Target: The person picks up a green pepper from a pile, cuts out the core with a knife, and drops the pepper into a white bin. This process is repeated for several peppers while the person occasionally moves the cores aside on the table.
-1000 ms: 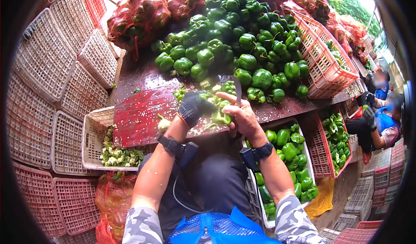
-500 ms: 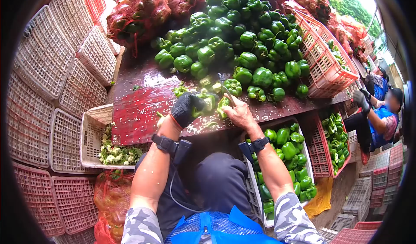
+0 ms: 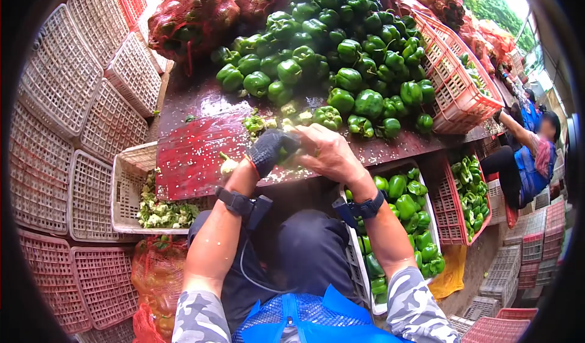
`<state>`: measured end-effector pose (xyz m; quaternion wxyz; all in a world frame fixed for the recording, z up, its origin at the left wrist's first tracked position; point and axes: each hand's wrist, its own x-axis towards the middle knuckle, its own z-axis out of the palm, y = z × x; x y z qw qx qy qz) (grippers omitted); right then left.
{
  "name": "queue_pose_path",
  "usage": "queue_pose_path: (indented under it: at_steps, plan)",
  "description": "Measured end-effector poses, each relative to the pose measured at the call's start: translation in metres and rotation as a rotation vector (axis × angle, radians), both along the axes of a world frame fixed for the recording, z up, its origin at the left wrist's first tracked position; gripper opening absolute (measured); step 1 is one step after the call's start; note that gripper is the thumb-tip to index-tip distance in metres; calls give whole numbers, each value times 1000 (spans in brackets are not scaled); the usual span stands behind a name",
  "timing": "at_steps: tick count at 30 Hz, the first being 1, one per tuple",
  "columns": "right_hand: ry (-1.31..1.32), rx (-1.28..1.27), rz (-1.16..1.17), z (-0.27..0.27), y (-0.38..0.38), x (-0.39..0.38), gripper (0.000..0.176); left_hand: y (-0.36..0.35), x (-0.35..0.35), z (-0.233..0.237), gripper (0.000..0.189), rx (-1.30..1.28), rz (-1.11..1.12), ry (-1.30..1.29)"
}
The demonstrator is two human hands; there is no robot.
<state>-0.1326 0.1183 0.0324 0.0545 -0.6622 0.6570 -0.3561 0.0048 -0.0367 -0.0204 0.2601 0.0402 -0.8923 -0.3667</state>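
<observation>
My left hand (image 3: 272, 150), in a dark glove, is closed around a green bell pepper (image 3: 285, 153), mostly hidden by the fingers. My bare right hand (image 3: 332, 154) meets it from the right, fingers curled against the pepper. The thin curved knife seen in this hand a moment ago is hidden now. Both hands are above the near edge of a wet red table (image 3: 201, 154) strewn with pale seeds. Trimmed pepper cores (image 3: 256, 123) lie just beyond the left hand. A single pepper (image 3: 327, 117) sits behind the right hand, at the front of a large pile of green peppers (image 3: 308, 53).
A white crate of trimmings (image 3: 135, 220) stands at left, before stacked crates (image 3: 61, 69). Green peppers fill a white crate (image 3: 436, 233) by my right knee and a red crate (image 3: 448, 212) beyond it. A tilted orange crate (image 3: 451, 93) and mesh sacks (image 3: 195, 20) border the pile. A co-worker (image 3: 531, 160) sits at right.
My right hand has moved left and turned over, up against the left hand; its knife and the pepper piece by it are no longer visible. The co-worker at right has shifted posture.
</observation>
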Motion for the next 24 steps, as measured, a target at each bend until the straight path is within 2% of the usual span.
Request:
queue_pose_path:
  at_steps: [1, 3, 5, 12, 14, 16, 18, 19, 22, 23, 24]
  plan:
    - [2, -1, 2, -2, -2, 1, 50, 2, 2, 0, 19, 22, -9, 33]
    - [190, 52, -6, -6, -3, 4, 44, 2, 5, 1, 20, -64, 9, -9]
    - [179, 24, 7, -14, -4, 2, 44, 1, 6, 2, 23, -239, 69, -104]
    - [112, -143, 21, -15, -10, 0, 44, 5, 2, 14, 24, -307, 17, -54]
    - [76, -157, 0, -10, -8, 4, 44, 6, 1, 15, 20, -346, 48, -140]
    - [40, -171, -8, -9, -8, 7, 44, 15, 1, 14, 14, -239, 111, -160]
    - [-32, -160, -52, -14, -5, 8, 42, 21, -1, 14, 18, -187, 201, -271]
    - [-56, -204, -62, -17, -6, 9, 34, 23, -1, 15, 15, -309, 217, -291]
    - [-80, -229, -139, -24, -8, 14, 30, 20, -8, -5, 12, -270, 268, -264]
    - [-79, -229, -139, -27, -8, 15, 30, 16, -12, -20, 11, -130, 261, -199]
    - [-93, -235, -169, -30, -9, 15, 28, 14, -14, -25, 11, -129, 262, -199]
